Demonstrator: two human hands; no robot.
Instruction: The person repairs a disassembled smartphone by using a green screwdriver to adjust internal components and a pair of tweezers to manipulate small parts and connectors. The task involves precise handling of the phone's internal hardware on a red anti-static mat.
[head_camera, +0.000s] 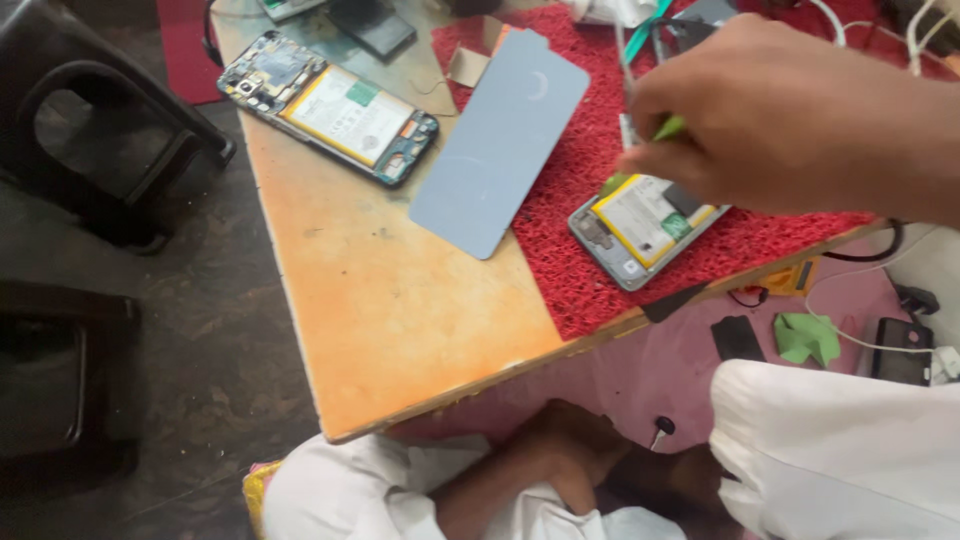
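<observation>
At upper right, the right hand (790, 115) has its fingers pinched on a slim green plastic tool (668, 128) above the opened grey phone with a yellow-edged battery (645, 225). The left hand (565, 455) rests at bottom centre, fingers' state unclear

I'm working over a rough, coarse-looped red mat (590, 200) lying on a worn, scuffed wooden table (390, 310). The grey back cover (500, 140) is looking smooth and matt, plastic-like

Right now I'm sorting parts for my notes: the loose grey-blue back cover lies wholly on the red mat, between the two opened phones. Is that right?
Not quite. In the head view the grey-blue back cover does lie between the two opened phones, but not wholly on the red mat: its lower end hangs over the mat's edge onto the bare orange tabletop.
</observation>
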